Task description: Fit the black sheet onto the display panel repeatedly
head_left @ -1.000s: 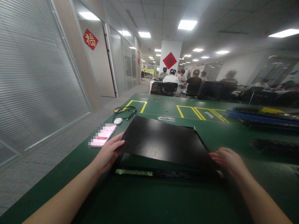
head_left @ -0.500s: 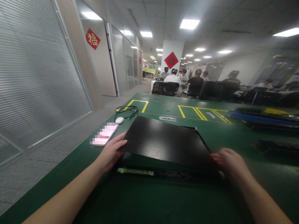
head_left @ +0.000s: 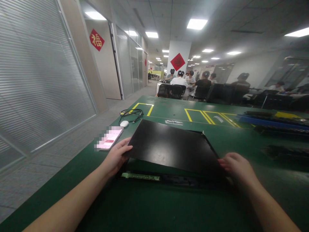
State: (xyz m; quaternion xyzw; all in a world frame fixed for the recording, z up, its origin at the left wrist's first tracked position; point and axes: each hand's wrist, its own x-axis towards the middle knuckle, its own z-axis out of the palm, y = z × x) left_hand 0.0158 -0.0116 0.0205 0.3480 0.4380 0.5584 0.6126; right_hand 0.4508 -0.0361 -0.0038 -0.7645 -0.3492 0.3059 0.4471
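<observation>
Your left hand (head_left: 116,158) and right hand (head_left: 238,167) each grip a side of the black lid (head_left: 172,148), so it stays level above the tray (head_left: 145,176).

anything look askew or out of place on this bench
The black panel is not seated: its near edge is lifted, held at each side by the left hand and right hand, with a green circuit strip exposed beneath. A phone lies near the table edge.

Blk panel (head_left: 169,146) – green table (head_left: 149,206), yellow lines (head_left: 193,114).
</observation>
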